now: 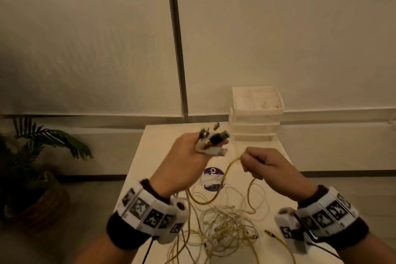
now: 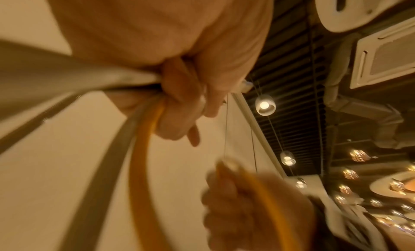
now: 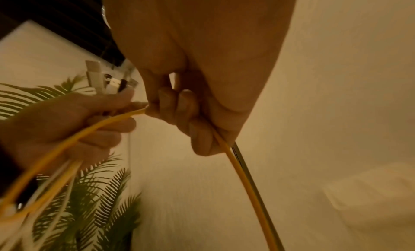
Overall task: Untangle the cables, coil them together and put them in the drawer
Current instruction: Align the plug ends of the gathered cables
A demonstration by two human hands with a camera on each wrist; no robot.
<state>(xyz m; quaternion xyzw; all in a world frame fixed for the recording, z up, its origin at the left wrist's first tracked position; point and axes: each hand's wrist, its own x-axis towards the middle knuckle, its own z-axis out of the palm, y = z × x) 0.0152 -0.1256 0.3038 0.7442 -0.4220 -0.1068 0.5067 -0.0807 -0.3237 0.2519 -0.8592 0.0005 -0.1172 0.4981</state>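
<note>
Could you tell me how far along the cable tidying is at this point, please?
Done so far: the left hand holds a bunch of plug ends gathered together. In hand: the right hand has a grip on the yellow cable, drawing it up from the tangle on the table. Left: most cable lies knotted, nothing is coiled, and nothing has visibly gone to the drawer unit.

Head view looks down over the table (image 1: pixel 162 156); both wrist views peer upward, close, sharing the yellow cable (image 3: pixel 247 180).
</note>
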